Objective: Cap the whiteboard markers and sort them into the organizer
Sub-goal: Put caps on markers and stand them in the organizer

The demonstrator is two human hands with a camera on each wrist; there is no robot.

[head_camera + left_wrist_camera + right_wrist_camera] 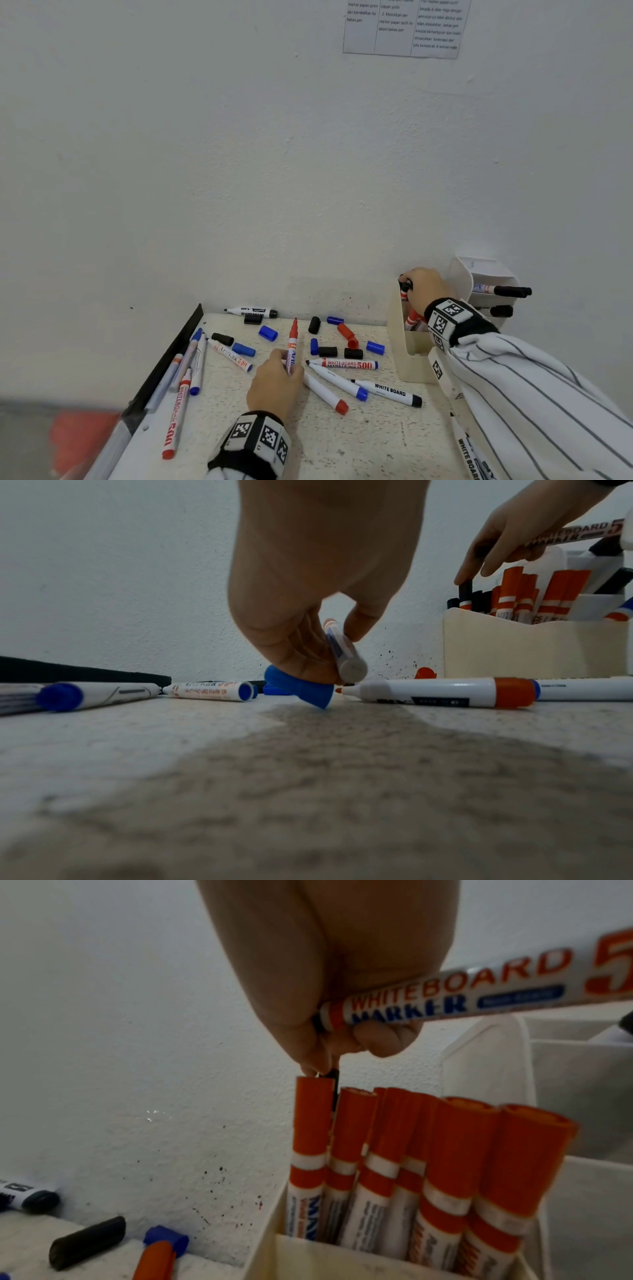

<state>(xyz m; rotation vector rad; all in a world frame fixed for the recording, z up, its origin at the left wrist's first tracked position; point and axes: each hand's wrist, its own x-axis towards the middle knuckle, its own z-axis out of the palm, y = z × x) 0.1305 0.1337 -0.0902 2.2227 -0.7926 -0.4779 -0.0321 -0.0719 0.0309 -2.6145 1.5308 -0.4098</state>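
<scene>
Sorting step in hand: black-capped marker (479,988) held by R hand (426,286) over organizer (407,356) at table's far R corner; uncapped red marker (292,342) gripped mid-table by L hand (275,380); red cap (346,335) judged needed next.

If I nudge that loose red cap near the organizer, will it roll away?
The red cap is a short round tube lying on its side, so it would likely roll if pushed across its length. The table looks rough and speckled, which should slow it. The black caps beside it may stop it.
</scene>
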